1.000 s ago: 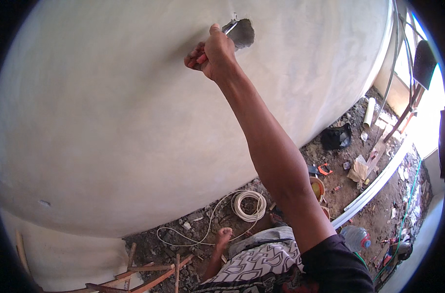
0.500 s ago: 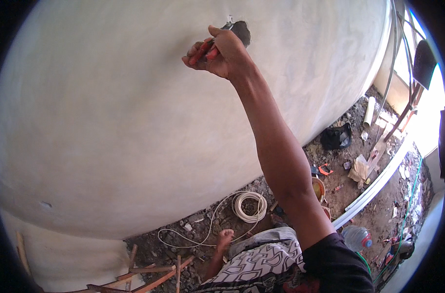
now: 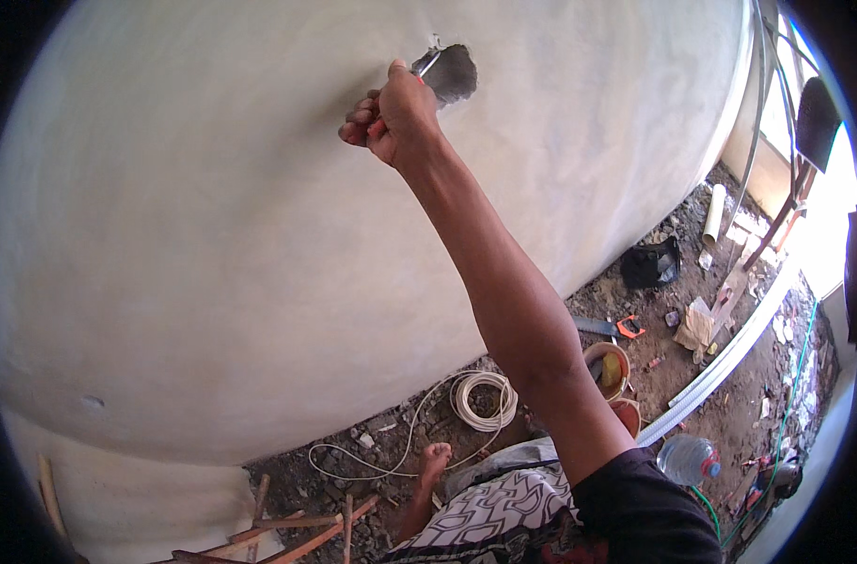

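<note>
High on the pale plastered wall (image 3: 259, 244), my right hand (image 3: 395, 113) is closed around red-handled pliers (image 3: 377, 128); my fingers cover most of them. A thin shiny metal piece (image 3: 429, 64) shows beyond my thumb, at the left edge of a rough dark hole (image 3: 455, 75) in the wall. Whether it belongs to the pliers I cannot tell. Low down near my body, my left hand (image 3: 435, 461) hangs with curled fingers, and whatever may be inside them is hidden. Behind it on the ground lies a coil of white cable (image 3: 458, 404), its loose end looping left.
On the dirt floor to the right lie a handsaw with orange handle (image 3: 628, 326), a bucket (image 3: 626, 368), a black bag (image 3: 651, 263), long white pipes (image 3: 729, 355) and a clear water bottle (image 3: 687, 459). Wooden sticks (image 3: 330, 531) stand at the lower left.
My right hand has shifted slightly left and down with the pliers, turning so less of the red grips shows. More of the wall hole is uncovered. My left hand stays nearly still.
</note>
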Motion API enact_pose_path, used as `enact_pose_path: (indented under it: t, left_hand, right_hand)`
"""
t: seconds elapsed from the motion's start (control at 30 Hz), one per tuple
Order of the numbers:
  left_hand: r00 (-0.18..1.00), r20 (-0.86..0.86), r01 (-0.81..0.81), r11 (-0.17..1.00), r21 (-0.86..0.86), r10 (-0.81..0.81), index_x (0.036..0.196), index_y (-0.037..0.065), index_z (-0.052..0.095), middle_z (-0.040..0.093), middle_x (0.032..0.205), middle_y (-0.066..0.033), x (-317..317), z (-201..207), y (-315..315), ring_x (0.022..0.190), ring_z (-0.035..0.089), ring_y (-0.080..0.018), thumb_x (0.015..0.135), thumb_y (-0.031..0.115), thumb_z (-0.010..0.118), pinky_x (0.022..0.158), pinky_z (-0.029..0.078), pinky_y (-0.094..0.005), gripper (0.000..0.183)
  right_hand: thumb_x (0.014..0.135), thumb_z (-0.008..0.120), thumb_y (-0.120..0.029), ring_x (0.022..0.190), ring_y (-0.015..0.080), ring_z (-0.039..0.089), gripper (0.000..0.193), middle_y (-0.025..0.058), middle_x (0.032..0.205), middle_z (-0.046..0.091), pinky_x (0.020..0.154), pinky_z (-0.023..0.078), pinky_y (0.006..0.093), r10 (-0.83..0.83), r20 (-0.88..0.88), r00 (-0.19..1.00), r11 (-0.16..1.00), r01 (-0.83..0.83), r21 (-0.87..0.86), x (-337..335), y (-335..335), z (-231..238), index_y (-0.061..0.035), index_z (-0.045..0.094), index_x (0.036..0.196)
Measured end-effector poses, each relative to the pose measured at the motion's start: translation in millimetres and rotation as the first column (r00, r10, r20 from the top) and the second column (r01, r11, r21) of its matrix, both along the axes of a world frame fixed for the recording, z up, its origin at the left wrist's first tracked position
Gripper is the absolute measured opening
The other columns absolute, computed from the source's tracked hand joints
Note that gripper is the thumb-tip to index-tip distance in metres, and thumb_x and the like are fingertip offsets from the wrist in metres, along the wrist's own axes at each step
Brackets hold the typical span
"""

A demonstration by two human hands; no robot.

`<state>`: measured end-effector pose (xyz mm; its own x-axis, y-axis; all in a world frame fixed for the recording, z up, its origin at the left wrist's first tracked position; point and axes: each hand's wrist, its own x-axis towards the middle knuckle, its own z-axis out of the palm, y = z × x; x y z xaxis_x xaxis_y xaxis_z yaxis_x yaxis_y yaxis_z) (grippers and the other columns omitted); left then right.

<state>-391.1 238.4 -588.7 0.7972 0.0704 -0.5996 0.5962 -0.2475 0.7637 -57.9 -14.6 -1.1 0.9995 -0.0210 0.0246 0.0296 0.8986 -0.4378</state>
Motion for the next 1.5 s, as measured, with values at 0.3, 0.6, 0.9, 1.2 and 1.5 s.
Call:
enact_pose_path:
  t: [0.3,0.6,0.9,1.2,1.5]
  left_hand:
    - [0.998,0.026,-0.062,0.998,-0.011,0.063,0.096,0.003,0.067,0.067,0.076,-0.0025,-12,6,-8,0.064,0.06,-0.011,0.089,0.016,0.066,0.06,0.049,-0.0272,0.015]
    - [1.0,0.029,-0.009,1.0,0.02,0.008,0.094,0.001,0.067,0.067,0.08,-0.0029,-16,-10,-1,0.07,0.06,-0.0106,0.09,0.017,0.063,0.066,0.05,-0.0273,0.016]
    - [1.0,0.025,0.003,1.0,-0.014,-0.003,0.091,0.004,0.067,0.065,0.077,0.0,-10,18,-9,0.069,0.059,-0.0093,0.09,0.018,0.063,0.063,0.048,-0.0258,0.015]
    - [0.997,0.081,-0.003,1.0,0.008,0.002,0.095,0.004,0.067,0.065,0.077,-0.0004,-11,-11,1,0.067,0.058,-0.0097,0.091,0.018,0.064,0.062,0.047,-0.0261,0.015]
    - [1.0,-0.013,-0.02,1.0,0.022,0.02,0.094,0.002,0.066,0.066,0.08,-0.0018,-5,16,-14,0.07,0.061,-0.0104,0.09,0.015,0.063,0.065,0.05,-0.0266,0.014]
  right_hand:
    - [0.103,0.031,-0.037,0.048,0.0129,0.016,0.038,-0.0032,0.059,0.016,0.048,0.022,0.0302,-0.029,-0.061,0.998,0.994,0.035,0.101,13,6,-1,-0.012,0.025,0.075]
    - [0.104,0.033,-0.032,0.055,0.0148,0.026,0.041,0.0032,0.065,0.027,0.051,0.03,0.033,0.074,-0.045,0.996,0.989,-0.068,0.131,3,-5,-3,-0.0105,0.027,0.069]
    - [0.105,0.036,-0.031,0.056,0.017,0.036,0.042,0.0038,0.065,0.032,0.054,0.036,0.0368,0.142,0.068,0.988,0.99,-0.142,-0.004,-3,-30,-25,-0.0073,0.036,0.071]
    - [0.104,0.042,-0.03,0.056,0.0137,0.036,0.037,0.0021,0.066,0.034,0.053,0.035,0.0308,0.237,0.09,0.967,0.971,-0.234,-0.04,-4,-47,-28,-0.0067,0.038,0.076]
    - [0.102,0.046,-0.032,0.054,0.009,0.034,0.033,-0.0023,0.066,0.035,0.049,0.031,0.0244,0.434,0.069,0.898,0.899,-0.427,-0.098,2,-91,-28,-0.0049,0.044,0.084]
